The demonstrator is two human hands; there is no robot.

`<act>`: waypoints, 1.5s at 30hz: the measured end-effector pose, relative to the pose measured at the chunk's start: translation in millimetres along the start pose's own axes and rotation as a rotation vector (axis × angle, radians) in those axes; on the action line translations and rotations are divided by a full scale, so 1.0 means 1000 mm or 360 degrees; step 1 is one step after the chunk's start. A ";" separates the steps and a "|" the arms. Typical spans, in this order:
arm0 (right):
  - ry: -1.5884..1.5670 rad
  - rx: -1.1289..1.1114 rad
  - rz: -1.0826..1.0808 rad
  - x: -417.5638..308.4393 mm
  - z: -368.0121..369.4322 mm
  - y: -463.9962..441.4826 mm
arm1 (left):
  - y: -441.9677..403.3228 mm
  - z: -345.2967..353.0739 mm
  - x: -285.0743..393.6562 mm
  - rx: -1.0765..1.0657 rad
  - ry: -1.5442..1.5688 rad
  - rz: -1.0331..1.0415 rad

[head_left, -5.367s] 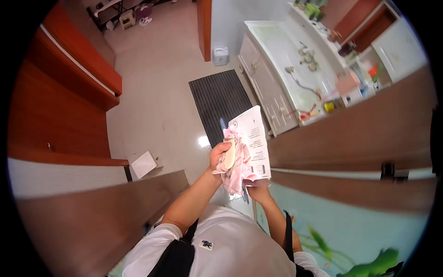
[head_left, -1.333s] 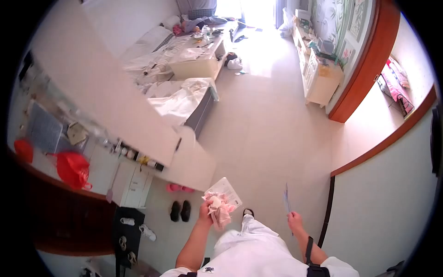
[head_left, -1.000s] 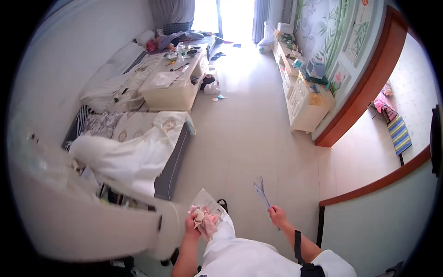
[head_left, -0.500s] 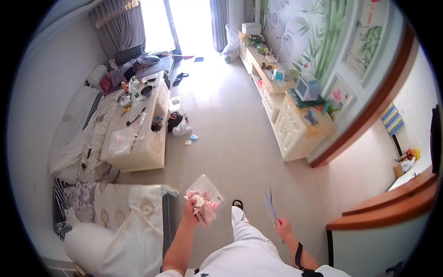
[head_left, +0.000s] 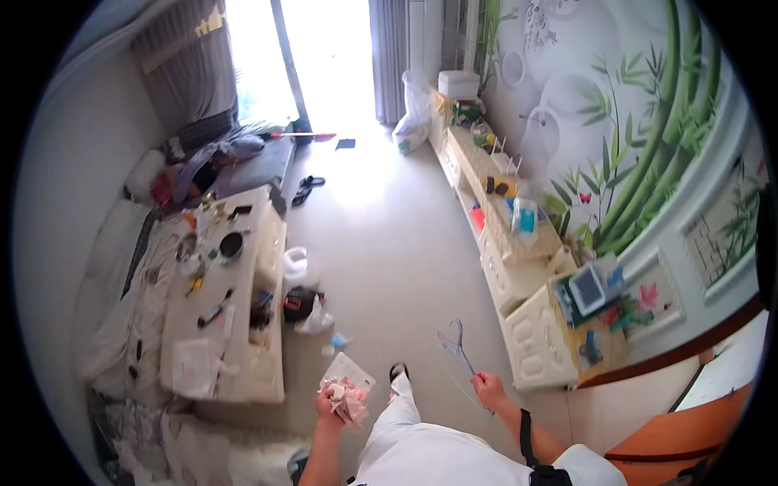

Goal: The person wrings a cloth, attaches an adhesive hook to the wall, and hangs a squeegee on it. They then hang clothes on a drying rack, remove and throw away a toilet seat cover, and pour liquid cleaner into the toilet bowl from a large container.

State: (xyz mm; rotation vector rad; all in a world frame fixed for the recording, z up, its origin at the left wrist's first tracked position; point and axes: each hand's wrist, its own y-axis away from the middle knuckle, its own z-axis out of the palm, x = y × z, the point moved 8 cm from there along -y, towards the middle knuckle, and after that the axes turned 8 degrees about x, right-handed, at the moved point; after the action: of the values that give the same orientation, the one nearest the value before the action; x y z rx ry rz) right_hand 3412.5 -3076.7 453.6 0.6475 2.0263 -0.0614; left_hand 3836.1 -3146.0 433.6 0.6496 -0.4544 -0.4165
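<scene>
Since the earlier frame the person has moved farther into the room: the table [head_left: 251, 219] on the left now shows more from above, and the cabinet [head_left: 539, 344] on the right lies closer. Both hands still carry their loads.

The left hand [head_left: 327, 407] is closed around a bunched pink cloth [head_left: 350, 402], with a flat white sheet [head_left: 353, 369] against it on the far side. The right hand [head_left: 489, 390], well apart from it, is closed on thin bluish hangers [head_left: 459, 347], which point away from the body.

On the table stand a dark round pan [head_left: 232, 245], whose inside shows nothing clear, and, to its left, a metal pot [head_left: 186, 247] whose contents cannot be made out. A clear plastic bag [head_left: 194, 367] lies flat at the near end. The table's open compartments [head_left: 261, 312] hold small, mostly dark items, too small to name.

On the floor beside the table sits a white plastic bag [head_left: 314, 317], next to a black bag [head_left: 301, 301]. At the far right, a large translucent bag [head_left: 413, 113] stands bulging with pale and coloured contents, near a white box [head_left: 459, 84] on the long cabinet [head_left: 462, 158], whose open shelf holds something red [head_left: 477, 216].
</scene>
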 end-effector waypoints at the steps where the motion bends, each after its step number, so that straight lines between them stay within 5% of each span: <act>1: 0.0012 0.0033 -0.0003 -0.021 0.004 -0.046 | -0.055 0.026 0.013 0.0025 0.0051 0.0039; 6: 0.0048 0.0070 0.0021 -0.088 0.012 -0.228 | -0.258 0.235 0.065 -0.0084 -0.0094 -0.0448; 10: -0.0057 0.0127 0.0164 -0.128 0.029 -0.378 | -0.423 0.390 0.118 -0.0311 -0.0327 -0.0282; 13: 0.0032 0.0118 0.0315 -0.149 0.018 -0.532 | -0.547 0.516 0.142 -0.0145 -0.0171 -0.0280; 20: 0.0056 0.0123 0.0174 -0.222 0.061 -0.833 | -0.739 0.622 0.223 -0.0001 -0.0151 -0.0223; 25: 0.0024 0.0037 0.0086 -0.354 0.063 -1.072 | -0.901 0.727 0.303 0.0001 -0.0092 0.0087; 27: 0.0074 0.0028 0.0079 -0.379 0.079 -1.158 | -0.989 0.765 0.323 0.0076 -0.0239 -0.0051; 31: 0.0261 0.0128 0.0150 -0.379 0.105 -1.304 | -1.173 0.869 0.334 0.0015 -0.0356 -0.0278; 39: -0.0047 0.0145 0.0275 -0.474 0.107 -1.541 | -1.421 1.279 0.354 -0.0641 -0.0445 -0.0531; 41: -0.0183 0.0158 0.0332 -0.474 0.119 -1.604 | -1.498 1.345 0.356 -0.0657 -0.0631 -0.0445; 45: -0.0193 0.0142 0.0289 -0.459 0.140 -1.742 | -1.639 1.435 0.323 -0.0421 -0.0658 -0.0793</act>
State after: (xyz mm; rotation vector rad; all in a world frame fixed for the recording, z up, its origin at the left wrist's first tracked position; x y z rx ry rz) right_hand 2887.2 -4803.9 380.7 0.8614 1.8491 -0.0819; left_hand 2983.5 -5176.4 460.9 0.4105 -0.6152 -1.0774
